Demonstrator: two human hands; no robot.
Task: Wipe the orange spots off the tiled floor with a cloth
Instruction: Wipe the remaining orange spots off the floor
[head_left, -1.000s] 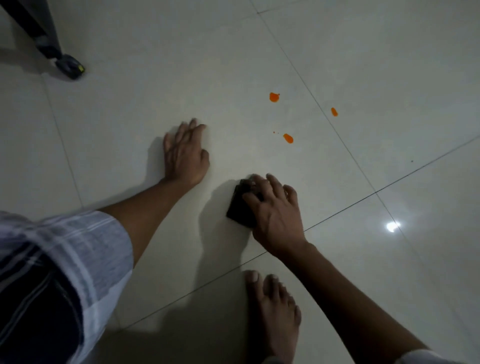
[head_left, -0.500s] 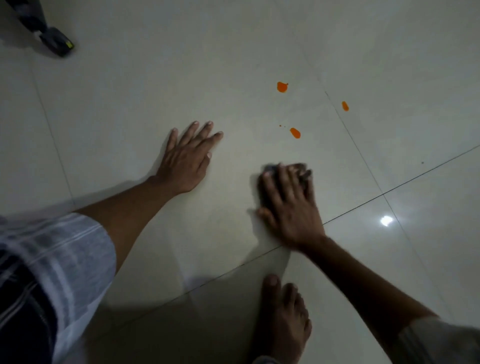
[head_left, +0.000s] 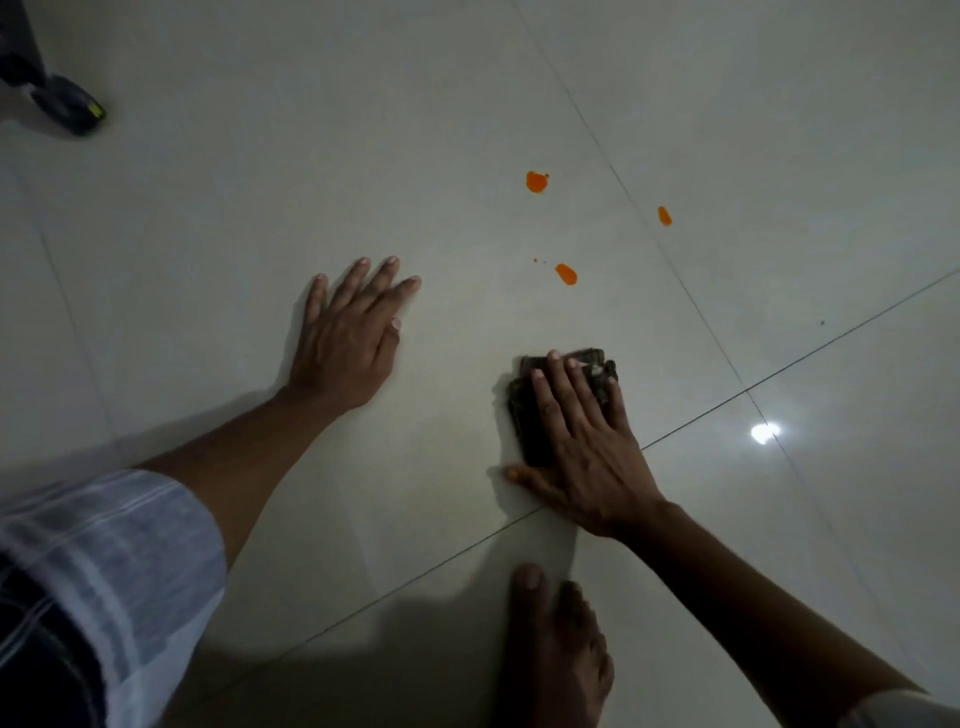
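Note:
Three orange spots mark the pale tiled floor: one far spot, one near spot and one right spot beside a grout line. A dark folded cloth lies flat on the tile, short of the near spot. My right hand presses on the cloth with straight fingers, thumb on the floor. My left hand rests flat on the tile to the left, fingers spread, holding nothing.
My bare foot stands on the tile just below the right hand. A dark furniture leg with a foot cap is at the top left. A lamp's reflection glints on the tile at right. My clothed knee fills the lower left.
My right hand has slid the cloth forward and to the right, toward the orange spots, flattening its fingers over it. My left hand has spread flat on the tile.

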